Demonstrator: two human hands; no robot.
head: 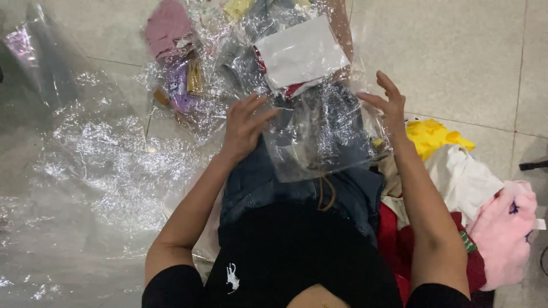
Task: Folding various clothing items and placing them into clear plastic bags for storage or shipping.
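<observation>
Head view: at frame centre, left hand [244, 126] and right hand [388, 105], fingers spread, press either side of 1 clear plastic bag [319, 137] holding denim, gripping nothing. The slick film may slide off the lap onto the clothes pile [456, 188] at right.

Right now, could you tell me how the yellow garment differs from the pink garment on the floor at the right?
The yellow garment lies crumpled, farther up, near the right hand; the pink garment is larger, paler, nearer the frame's edge, with small dark marks. Both lie loose, unbagged.
</observation>
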